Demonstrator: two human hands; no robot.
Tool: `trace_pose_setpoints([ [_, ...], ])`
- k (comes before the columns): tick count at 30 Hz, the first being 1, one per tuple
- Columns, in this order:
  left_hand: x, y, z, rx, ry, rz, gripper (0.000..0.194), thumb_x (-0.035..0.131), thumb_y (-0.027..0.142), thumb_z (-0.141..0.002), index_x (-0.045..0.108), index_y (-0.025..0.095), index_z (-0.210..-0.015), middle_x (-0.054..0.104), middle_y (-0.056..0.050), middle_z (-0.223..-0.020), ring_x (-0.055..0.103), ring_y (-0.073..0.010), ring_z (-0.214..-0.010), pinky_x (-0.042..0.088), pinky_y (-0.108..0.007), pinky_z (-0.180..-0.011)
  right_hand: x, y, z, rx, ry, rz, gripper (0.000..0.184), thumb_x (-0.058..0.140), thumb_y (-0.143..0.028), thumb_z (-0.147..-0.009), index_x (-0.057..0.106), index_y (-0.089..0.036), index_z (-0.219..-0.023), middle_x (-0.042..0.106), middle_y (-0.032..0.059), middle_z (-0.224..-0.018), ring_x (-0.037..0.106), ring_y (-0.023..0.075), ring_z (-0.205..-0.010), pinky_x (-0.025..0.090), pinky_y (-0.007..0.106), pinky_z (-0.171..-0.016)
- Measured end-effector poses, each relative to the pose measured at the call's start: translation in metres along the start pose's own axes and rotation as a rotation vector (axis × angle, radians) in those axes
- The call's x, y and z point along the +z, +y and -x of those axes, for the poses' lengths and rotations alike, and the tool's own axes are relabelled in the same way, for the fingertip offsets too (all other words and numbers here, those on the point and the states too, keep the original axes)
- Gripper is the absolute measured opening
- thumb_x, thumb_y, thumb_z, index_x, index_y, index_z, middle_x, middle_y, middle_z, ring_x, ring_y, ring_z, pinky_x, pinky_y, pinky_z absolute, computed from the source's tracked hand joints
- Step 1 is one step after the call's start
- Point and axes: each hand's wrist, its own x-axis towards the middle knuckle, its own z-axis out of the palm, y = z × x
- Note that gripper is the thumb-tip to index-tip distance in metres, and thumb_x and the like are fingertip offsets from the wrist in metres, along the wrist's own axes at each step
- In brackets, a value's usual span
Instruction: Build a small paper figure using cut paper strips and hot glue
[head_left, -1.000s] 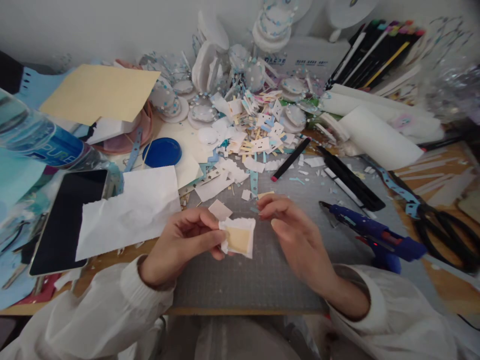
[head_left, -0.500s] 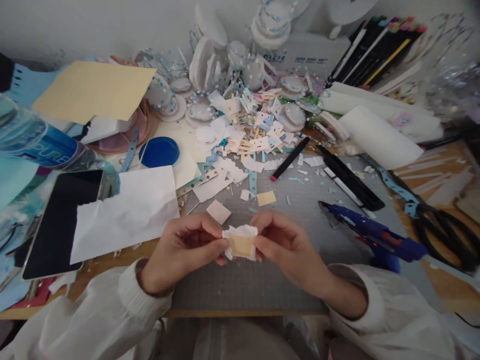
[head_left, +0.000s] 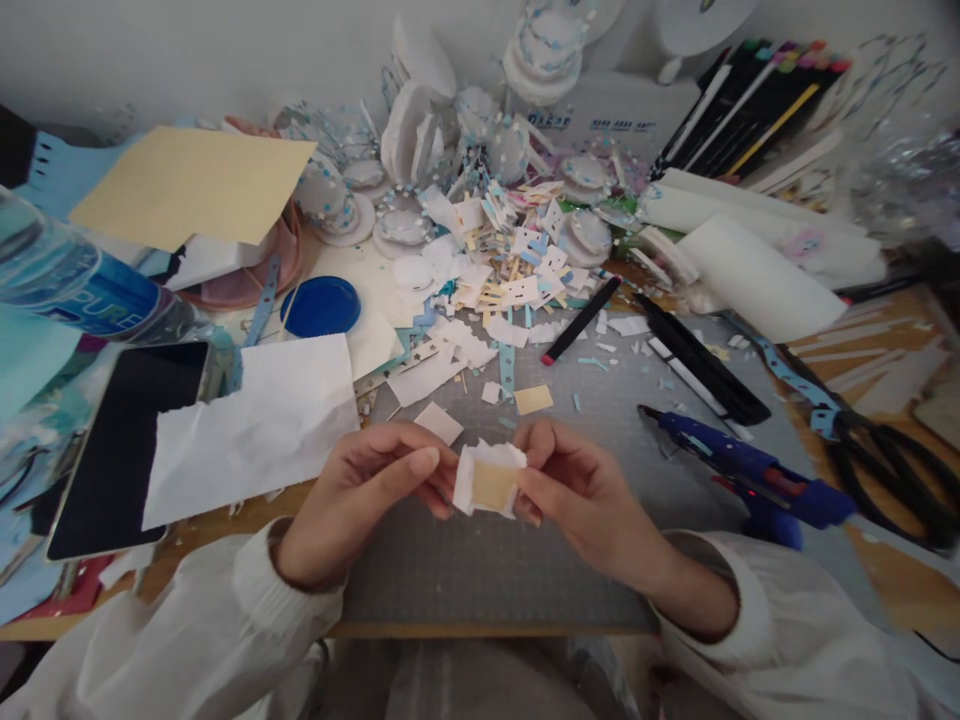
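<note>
A small white paper piece with a tan square stuck on its middle is held over the grey cutting mat. My right hand pinches its right edge between thumb and fingers. My left hand has its fingers curled, and their tips touch the piece's left edge. A loose tan square and a white scrap lie on the mat just beyond my hands.
A blue glue gun lies right of my hands, black scissors farther right. A torn white sheet, a dark tablet and a water bottle are at the left. A heap of paper cuttings and a black marker lie behind.
One second ago only my left hand held the piece and my right hand hovered apart. The right hand has since closed on its right edge, and the piece has shifted slightly toward the right.
</note>
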Motion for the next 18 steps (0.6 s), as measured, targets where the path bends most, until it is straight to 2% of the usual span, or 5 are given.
trace_pose_setpoints([
  [5, 0.002, 0.002, -0.001, 0.042, 0.058, -0.038, 0.010, 0.068, 0.025, -0.086, 0.072, 0.017, -0.081, 0.072, -0.001, -0.074, 0.065, -0.0102, -0.062, 0.053, -0.017, -0.055, -0.002, -0.001, 0.000, 0.049, -0.010, -0.063, 0.024, 0.070, -0.031, -0.082, 0.050, -0.020, -0.072, 0.049, -0.0049, -0.072, 0.044, 0.0042, -0.051, 0.036, 0.017, -0.044],
  [9, -0.001, -0.001, -0.003, 0.035, 0.069, -0.087, 0.012, 0.065, 0.027, -0.088, 0.066, 0.017, -0.081, 0.062, 0.002, -0.066, 0.056, -0.0087, -0.054, 0.046, -0.018, -0.051, -0.002, -0.004, -0.003, 0.096, 0.008, -0.096, 0.027, 0.071, -0.033, -0.081, 0.050, -0.019, -0.071, 0.050, -0.0061, -0.069, 0.045, 0.0032, -0.049, 0.038, 0.016, -0.044],
  [13, -0.004, -0.002, -0.005, 0.092, 0.034, -0.292, 0.027, 0.055, 0.037, -0.092, 0.056, 0.017, -0.073, 0.053, 0.002, -0.061, 0.049, -0.0098, -0.052, 0.040, -0.022, -0.050, 0.000, -0.004, -0.002, 0.117, 0.045, 0.007, 0.029, 0.070, -0.039, -0.081, 0.050, -0.020, -0.073, 0.057, -0.0050, -0.060, 0.049, 0.0057, -0.048, 0.041, 0.018, -0.044],
  [18, 0.000, -0.004, 0.004, 0.166, 0.027, -0.550, 0.040, 0.046, 0.040, -0.095, 0.048, 0.018, -0.062, 0.045, 0.004, -0.052, 0.042, -0.0100, -0.049, 0.034, -0.024, -0.051, -0.003, 0.008, 0.019, 0.129, 0.161, 0.253, 0.034, 0.065, -0.050, -0.082, 0.050, -0.020, -0.076, 0.067, 0.0006, -0.066, 0.057, 0.0089, -0.050, 0.047, 0.021, -0.045],
])
